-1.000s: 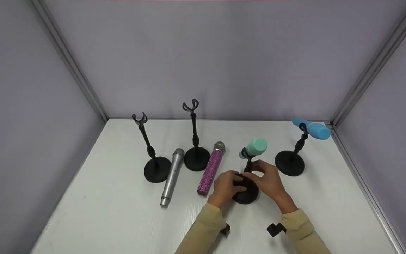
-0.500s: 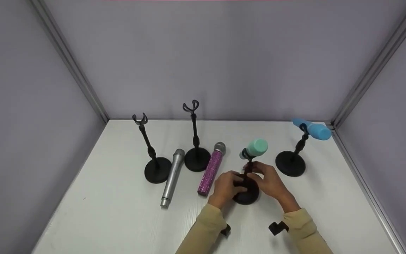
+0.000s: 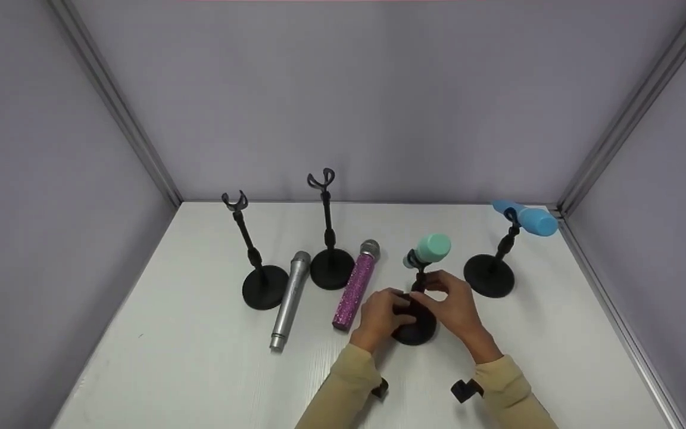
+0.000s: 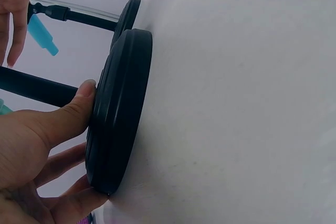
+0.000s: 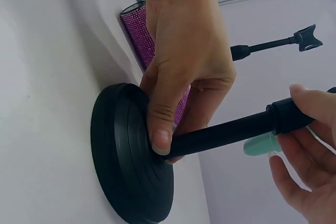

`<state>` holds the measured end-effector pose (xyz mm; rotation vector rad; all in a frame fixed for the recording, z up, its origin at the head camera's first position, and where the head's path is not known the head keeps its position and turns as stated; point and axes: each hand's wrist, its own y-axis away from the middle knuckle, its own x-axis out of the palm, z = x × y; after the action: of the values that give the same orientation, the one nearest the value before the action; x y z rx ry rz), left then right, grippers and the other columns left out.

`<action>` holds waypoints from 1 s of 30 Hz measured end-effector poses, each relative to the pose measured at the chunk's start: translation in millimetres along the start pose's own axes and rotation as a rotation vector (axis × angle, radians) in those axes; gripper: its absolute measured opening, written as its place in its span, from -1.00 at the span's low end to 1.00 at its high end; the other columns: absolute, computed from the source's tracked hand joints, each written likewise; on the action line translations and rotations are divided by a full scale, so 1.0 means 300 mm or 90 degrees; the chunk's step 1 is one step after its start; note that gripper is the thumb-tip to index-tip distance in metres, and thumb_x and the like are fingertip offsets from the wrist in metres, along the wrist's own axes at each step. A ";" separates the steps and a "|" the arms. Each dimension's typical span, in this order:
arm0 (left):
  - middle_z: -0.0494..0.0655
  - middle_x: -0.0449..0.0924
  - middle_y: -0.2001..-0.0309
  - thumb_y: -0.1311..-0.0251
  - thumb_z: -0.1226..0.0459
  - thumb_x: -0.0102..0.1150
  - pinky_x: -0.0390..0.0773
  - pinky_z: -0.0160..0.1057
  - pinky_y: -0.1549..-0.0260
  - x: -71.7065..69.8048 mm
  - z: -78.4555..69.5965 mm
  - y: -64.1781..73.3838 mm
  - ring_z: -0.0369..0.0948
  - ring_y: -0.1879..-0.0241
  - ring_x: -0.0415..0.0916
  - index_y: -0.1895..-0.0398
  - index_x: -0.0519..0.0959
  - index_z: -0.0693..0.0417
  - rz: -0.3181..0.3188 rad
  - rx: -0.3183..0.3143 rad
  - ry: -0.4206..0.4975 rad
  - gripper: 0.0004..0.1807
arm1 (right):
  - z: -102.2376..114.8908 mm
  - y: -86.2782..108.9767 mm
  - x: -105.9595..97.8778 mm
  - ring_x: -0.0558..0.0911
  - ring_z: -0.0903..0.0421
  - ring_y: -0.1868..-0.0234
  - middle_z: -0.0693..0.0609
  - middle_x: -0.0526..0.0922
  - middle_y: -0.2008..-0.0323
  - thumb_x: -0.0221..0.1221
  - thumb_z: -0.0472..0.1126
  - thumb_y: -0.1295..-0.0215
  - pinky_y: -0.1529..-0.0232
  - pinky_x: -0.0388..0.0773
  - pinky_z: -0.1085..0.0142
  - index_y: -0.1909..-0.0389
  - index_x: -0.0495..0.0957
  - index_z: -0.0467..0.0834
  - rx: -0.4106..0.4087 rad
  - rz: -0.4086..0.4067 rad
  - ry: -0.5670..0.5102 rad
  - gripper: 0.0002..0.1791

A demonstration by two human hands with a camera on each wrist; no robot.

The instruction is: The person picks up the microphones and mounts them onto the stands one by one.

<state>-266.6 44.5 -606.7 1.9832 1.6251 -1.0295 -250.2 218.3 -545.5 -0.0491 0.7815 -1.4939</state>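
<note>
A black desktop microphone stand [image 3: 416,335] stands on the white table with a mint-green microphone [image 3: 435,247] resting in its clip. My left hand [image 3: 380,314] grips the stand's round base, its thumb on top beside the pole and other fingers at the base's edge. On the right, my right hand [image 3: 456,307] pinches the collar [image 5: 286,116] on the pole between thumb and fingers, just under the clip. A glittery purple microphone [image 3: 356,292] lies left of my left hand, and a silver microphone [image 3: 290,301] lies farther left.
Two black stands with bare clips, a left one [image 3: 265,288] and a middle one [image 3: 332,269], stand behind the lying microphones. At the right rear, another stand [image 3: 489,276] carries a blue microphone [image 3: 536,221]. Grey panels [image 3: 343,101] enclose the table's back and sides.
My right thumb and fingers shift slightly about the pole, the thumb moving up and then back down. My left hand stays on the base, and the microphones stay in place.
</note>
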 end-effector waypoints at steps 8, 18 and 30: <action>-0.14 0.78 -0.04 -0.01 0.10 0.60 0.64 -0.14 -0.07 0.004 0.002 -0.001 -0.14 -0.04 0.68 0.13 0.83 -0.09 -0.001 0.014 -0.001 -0.68 | -0.005 -0.007 -0.013 0.74 0.24 0.11 -0.01 0.79 0.21 0.48 -0.35 -0.14 -0.02 0.71 0.26 0.11 0.71 -0.14 0.002 0.041 0.001 -0.71; -0.15 0.77 -0.07 -0.05 0.10 0.58 0.64 -0.17 -0.11 0.007 0.004 -0.005 -0.15 -0.08 0.68 0.13 0.83 -0.08 0.012 0.005 -0.002 -0.70 | -0.014 -0.012 -0.041 0.72 0.10 -0.06 -0.08 0.78 0.02 0.29 -0.34 -0.37 -0.15 0.64 -0.15 -0.05 0.67 -0.17 0.022 0.154 -0.016 -0.74; -0.13 0.75 -0.10 -0.09 0.11 0.55 0.63 -0.13 -0.18 0.001 0.004 -0.006 -0.14 -0.12 0.66 0.07 0.82 -0.08 0.018 -0.010 0.012 -0.68 | 0.127 -0.019 -0.035 0.76 -0.16 0.15 -0.12 0.79 0.24 0.46 -0.37 -0.12 -0.01 0.64 -0.25 0.13 0.67 -0.27 0.074 0.062 -0.001 -0.72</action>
<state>-268.6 44.2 -607.5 2.0059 1.6046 -0.9877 -235.4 210.7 -509.2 0.0739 0.6845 -1.4437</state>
